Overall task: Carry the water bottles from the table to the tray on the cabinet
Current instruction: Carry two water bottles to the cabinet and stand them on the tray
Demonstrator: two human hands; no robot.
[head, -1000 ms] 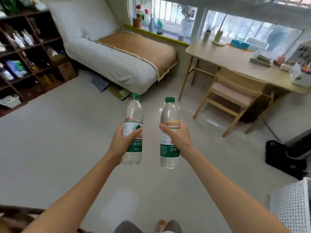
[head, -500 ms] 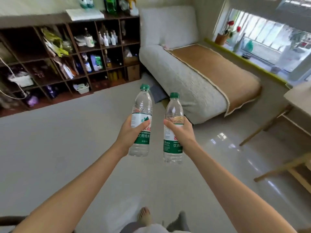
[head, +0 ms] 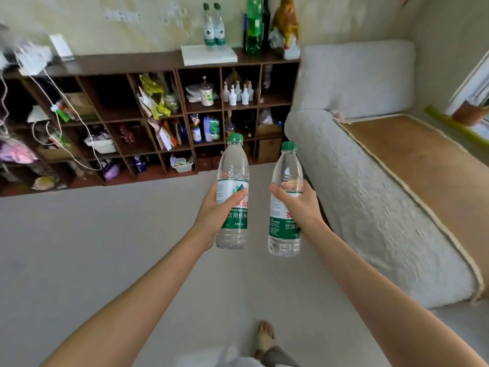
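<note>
Left hand (head: 215, 211) grasps one bottle (head: 232, 192) at the label; right hand (head: 299, 205) grasps a second bottle (head: 285, 205) likewise. Both are upright, caps up, apart, in mid-air well short of the cabinet (head: 148, 64). Mid-body grip likely eases standing them on the tray (head: 209, 55), where two bottles (head: 214, 25) stand.

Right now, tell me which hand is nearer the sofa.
Right. The right hand with its bottle is close beside the sofa; the left hand is further left, beyond that bottle.
</note>
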